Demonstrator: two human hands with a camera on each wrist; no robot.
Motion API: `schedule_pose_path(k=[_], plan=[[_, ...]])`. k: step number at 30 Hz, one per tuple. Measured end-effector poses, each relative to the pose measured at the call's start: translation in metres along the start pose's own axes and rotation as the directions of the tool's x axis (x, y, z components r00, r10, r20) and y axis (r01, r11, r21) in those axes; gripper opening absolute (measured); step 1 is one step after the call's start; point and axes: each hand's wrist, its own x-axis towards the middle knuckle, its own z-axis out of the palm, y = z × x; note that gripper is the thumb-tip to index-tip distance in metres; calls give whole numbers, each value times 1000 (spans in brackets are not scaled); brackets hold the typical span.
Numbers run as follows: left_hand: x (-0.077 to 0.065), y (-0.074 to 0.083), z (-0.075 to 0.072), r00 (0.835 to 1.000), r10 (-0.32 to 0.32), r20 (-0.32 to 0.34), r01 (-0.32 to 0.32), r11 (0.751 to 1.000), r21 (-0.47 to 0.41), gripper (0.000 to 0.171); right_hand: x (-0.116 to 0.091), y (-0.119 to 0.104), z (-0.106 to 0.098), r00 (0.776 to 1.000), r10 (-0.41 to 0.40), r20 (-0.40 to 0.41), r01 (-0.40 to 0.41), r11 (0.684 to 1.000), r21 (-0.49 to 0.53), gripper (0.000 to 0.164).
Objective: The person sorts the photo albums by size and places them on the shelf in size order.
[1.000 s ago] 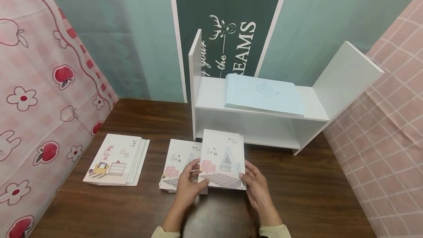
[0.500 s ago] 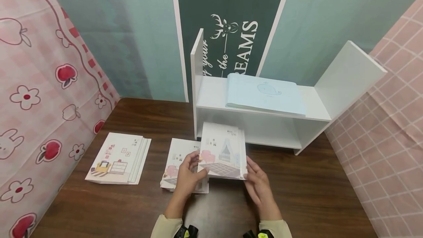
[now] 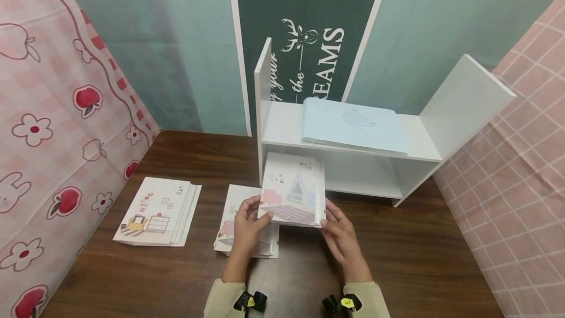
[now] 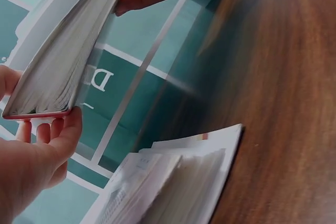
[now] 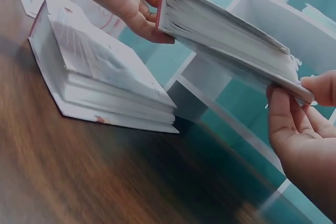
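Both hands hold a white photo album (image 3: 293, 188) up off the table, its cover printed with pink shapes and a grey tiled floor. The left hand (image 3: 247, 225) grips its left lower corner, thumb on top and fingers underneath. At the right lower corner, the right hand (image 3: 343, 237) pinches the edge. The album's far end overlaps the shelf's lower opening in the head view. Page edges and a red spine edge of the album (image 5: 226, 35) show in the right wrist view. Below and left lies a similar album (image 3: 229, 215), partly hidden by the left hand.
A white shelf unit (image 3: 463, 107) stands at the back, with a light blue whale-cover album (image 3: 353, 124) lying on its upper board. Farther left on the brown wooden table (image 3: 397, 269) is a pile of white albums (image 3: 152, 212). Patterned cloths hang on both sides.
Both hands have carried the album forward and slightly left, from near the front of the shelf to its lower opening. The other albums have stayed in place.
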Motion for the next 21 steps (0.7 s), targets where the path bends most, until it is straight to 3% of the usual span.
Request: schedule_pose_path(k=[12,21], plan=[[13,0,5,1000,0,-17,-2,995,-98,55,22,6,5,992,-26,-124,36,996,78,37],[27,-2,12,996,-46,-73,42,997,-60,52,34,9,3,988,-45,-146,65,988,138,35]])
